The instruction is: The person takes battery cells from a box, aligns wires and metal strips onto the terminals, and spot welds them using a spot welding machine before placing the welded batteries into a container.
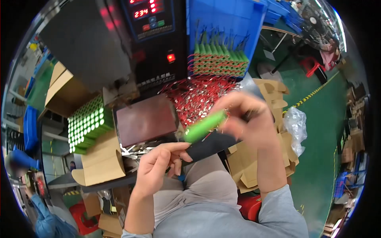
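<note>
A green cylindrical cell [205, 126], blurred by motion, lies slantwise between my two hands. My right hand [247, 115] is at its upper right end, its fingers smeared; whether they grip the cell is unclear. At the lower left end is my left hand [160, 160], with its index finger reaching to the cell and the other fingers curled. Behind them spreads a pile of red wires with shiny metal tabs [194, 95]. Left of the pile sits a flat reddish-brown plate [146, 120], with metal strips [137, 150] along its front edge.
A black machine [158, 51] with red digits stands behind. Wired green cells [218, 61] fill a blue bin [226, 16]. More green cells [89, 125] stand in a cardboard box [105, 162] at left. Cardboard [246, 158] lies at right. Another person [49, 218] is at lower left.
</note>
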{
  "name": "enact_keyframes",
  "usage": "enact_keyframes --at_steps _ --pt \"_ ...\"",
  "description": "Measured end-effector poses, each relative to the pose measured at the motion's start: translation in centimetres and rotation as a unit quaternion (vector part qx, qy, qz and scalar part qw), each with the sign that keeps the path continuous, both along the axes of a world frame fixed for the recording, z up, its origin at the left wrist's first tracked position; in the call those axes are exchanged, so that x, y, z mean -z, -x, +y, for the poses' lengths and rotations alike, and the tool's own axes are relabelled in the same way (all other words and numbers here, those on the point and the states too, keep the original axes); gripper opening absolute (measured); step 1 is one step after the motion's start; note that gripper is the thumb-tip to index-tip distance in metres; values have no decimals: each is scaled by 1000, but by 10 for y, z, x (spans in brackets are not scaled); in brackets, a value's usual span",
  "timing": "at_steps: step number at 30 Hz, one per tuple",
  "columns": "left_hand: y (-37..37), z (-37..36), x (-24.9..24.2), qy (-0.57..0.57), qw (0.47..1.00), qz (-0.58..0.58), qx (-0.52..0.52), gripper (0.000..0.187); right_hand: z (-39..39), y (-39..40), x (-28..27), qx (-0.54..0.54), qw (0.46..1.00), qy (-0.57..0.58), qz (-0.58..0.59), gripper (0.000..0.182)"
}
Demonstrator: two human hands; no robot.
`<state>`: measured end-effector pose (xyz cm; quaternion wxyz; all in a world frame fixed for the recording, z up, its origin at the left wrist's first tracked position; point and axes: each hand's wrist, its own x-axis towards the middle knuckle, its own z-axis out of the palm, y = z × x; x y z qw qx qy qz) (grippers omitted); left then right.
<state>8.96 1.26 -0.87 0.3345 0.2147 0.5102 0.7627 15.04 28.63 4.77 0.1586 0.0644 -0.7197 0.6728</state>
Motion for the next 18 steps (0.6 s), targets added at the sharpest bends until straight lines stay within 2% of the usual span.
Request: enact_keyframes --at_steps 2,4,6,7,8,10,11,14,15,18 --pt "-4 4 13 87 994 56 -33 33 37 12 1 234 972 -13 -4 15" --pt "-10 11 31 111 982 133 -74 30 70 37 14 426 886 -168 65 17" --pt "-14 15 38 166 959 201 -109 15 109 68 49 437 866 -224 94 21" --pt "-14 15 41 163 956 214 -112 15 113 74 47 443 854 -251 108 23" --pt "-14 15 42 162 953 227 -117 14 111 75 46 455 810 -362 82 24" --pt "-16 16 37 169 952 228 -114 15 113 88 61 429 824 -360 88 22" --pt "-16 17 34 175 951 228 -114 16 117 93 67 431 805 -393 105 21" --pt "-16 15 33 172 947 245 -116 15 129 102 76 407 828 -373 93 20" --pt "-16 14 35 165 945 256 -119 15 130 100 73 399 844 -354 43 22" --pt "-17 12 38 127 952 246 -131 15 113 84 51 387 868 -311 2 22"
